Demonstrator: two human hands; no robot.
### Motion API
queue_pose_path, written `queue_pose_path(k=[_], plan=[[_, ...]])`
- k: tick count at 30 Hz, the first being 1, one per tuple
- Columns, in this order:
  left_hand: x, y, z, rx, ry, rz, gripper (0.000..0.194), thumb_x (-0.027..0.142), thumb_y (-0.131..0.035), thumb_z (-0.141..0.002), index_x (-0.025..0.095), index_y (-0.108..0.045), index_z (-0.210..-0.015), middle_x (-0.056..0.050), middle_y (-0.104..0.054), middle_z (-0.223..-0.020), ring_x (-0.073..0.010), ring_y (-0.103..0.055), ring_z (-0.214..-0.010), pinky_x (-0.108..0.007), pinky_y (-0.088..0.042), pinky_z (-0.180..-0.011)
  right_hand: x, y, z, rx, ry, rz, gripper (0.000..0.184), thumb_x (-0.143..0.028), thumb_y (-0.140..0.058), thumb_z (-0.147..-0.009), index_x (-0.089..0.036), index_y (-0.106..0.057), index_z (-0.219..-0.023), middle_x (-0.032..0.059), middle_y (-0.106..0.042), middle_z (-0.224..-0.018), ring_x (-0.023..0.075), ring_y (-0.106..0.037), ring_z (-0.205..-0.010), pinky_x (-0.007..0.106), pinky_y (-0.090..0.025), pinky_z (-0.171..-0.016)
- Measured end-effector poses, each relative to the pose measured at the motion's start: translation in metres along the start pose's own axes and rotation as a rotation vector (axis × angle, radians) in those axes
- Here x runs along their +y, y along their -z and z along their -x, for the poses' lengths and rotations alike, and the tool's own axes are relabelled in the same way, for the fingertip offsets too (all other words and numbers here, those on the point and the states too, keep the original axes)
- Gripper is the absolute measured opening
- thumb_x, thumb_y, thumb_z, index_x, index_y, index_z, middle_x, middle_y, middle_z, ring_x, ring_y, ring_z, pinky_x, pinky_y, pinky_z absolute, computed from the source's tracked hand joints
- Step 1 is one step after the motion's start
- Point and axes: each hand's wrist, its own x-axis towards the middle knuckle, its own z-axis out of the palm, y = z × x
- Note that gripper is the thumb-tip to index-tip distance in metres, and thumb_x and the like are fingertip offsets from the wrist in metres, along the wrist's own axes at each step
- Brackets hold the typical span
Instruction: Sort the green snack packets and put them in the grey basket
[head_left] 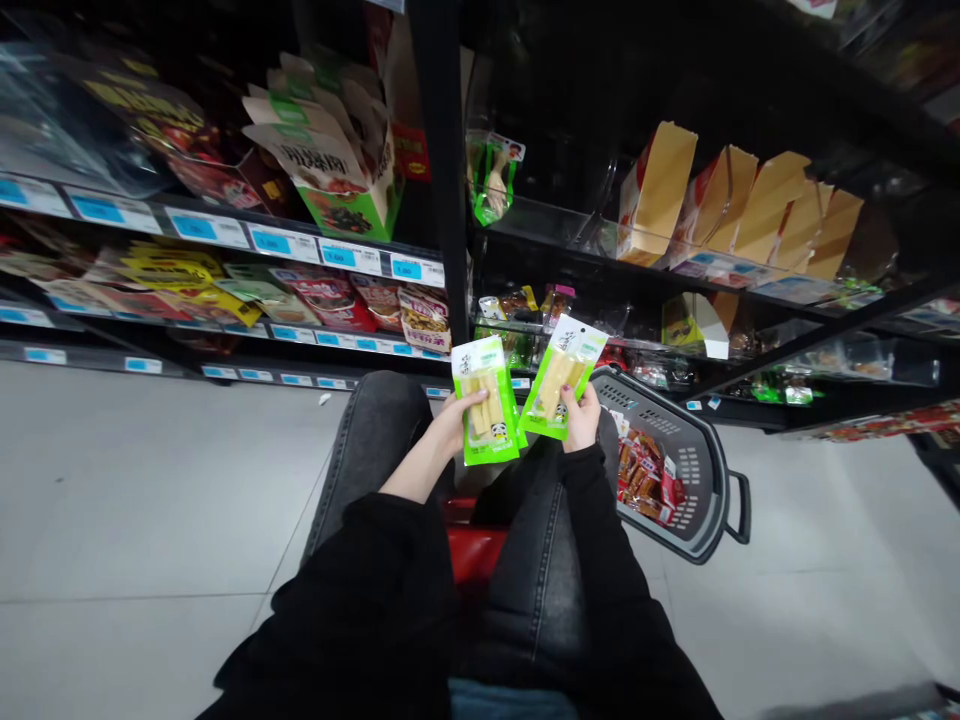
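My left hand (454, 418) grips a bright green snack packet (486, 412) with pale yellow sticks showing through its window; a second packet seems tucked behind it. My right hand (581, 417) pinches the lower edge of a matching green packet (561, 378), tilted to the right. Both packets are held up side by side above my knees, in front of the low shelves. Black sleeves cover both arms, and my legs in dark jeans are bent as I sit low.
A grey shopping basket (709, 480) with red snack packs stands on the floor to my right. A red stool (474, 552) shows between my legs. Shelves of packaged snacks (330, 160) with blue price tags rise ahead; a black upright (442, 180) divides them. Pale floor tiles (135, 500) lie left.
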Motion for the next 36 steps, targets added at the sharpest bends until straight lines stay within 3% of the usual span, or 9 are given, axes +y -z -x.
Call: queue_pose_path(k=[6,13,18,26,36], plan=[[0.012,0.003,0.001,0.002,0.036,0.096,0.018,0.012,-0.059,-0.065,0.01,-0.061,-0.083,-0.007,-0.069,-0.064,-0.0213,-0.066,-0.061,-0.035,-0.055,-0.069,-0.004,0.003,-0.003,0.026,0.004,-0.016,0.034,-0.036,-0.065,-0.063,-0.016,-0.054,-0.088,0.0008,-0.063,-0.088,0.0121,-0.057,-0.077,0.027,-0.047,-0.075],[0.007,0.01,0.009,-0.297,0.096,0.052,0.034,0.011,-0.062,-0.056,0.01,-0.061,-0.09,-0.008,-0.07,-0.07,-0.0224,-0.066,-0.064,-0.032,-0.055,-0.062,0.0,0.001,-0.001,-0.06,0.059,0.102,0.031,-0.036,-0.066,-0.063,-0.016,-0.054,-0.084,0.0005,-0.063,-0.08,0.0125,-0.056,-0.073,0.027,-0.047,-0.072],[-0.007,0.006,0.012,-0.289,0.151,-0.036,0.029,0.006,-0.065,-0.053,0.012,-0.061,-0.081,-0.008,-0.069,-0.067,-0.0218,-0.066,-0.059,-0.031,-0.054,-0.059,0.001,-0.004,0.006,-0.138,0.063,0.132,0.032,-0.037,-0.063,-0.067,-0.016,-0.056,-0.089,0.002,-0.063,-0.083,0.014,-0.057,-0.076,0.028,-0.047,-0.074],[-0.006,0.004,0.012,-0.261,0.146,-0.024,0.029,0.007,-0.067,-0.049,0.013,-0.06,-0.077,-0.006,-0.069,-0.064,-0.0204,-0.065,-0.055,-0.029,-0.054,-0.055,-0.001,-0.005,0.009,-0.152,0.037,0.087,0.028,-0.037,-0.06,-0.07,-0.016,-0.06,-0.088,0.0016,-0.065,-0.085,0.0143,-0.057,-0.079,0.027,-0.046,-0.076],[-0.009,0.006,0.01,-0.318,0.145,-0.072,0.031,0.008,-0.065,-0.052,0.012,-0.061,-0.083,-0.009,-0.071,-0.074,-0.023,-0.067,-0.062,-0.032,-0.055,-0.061,0.003,-0.005,0.007,-0.086,0.016,0.044,0.029,-0.035,-0.064,-0.065,-0.015,-0.063,-0.086,0.0022,-0.066,-0.086,0.015,-0.058,-0.079,0.029,-0.047,-0.076]])
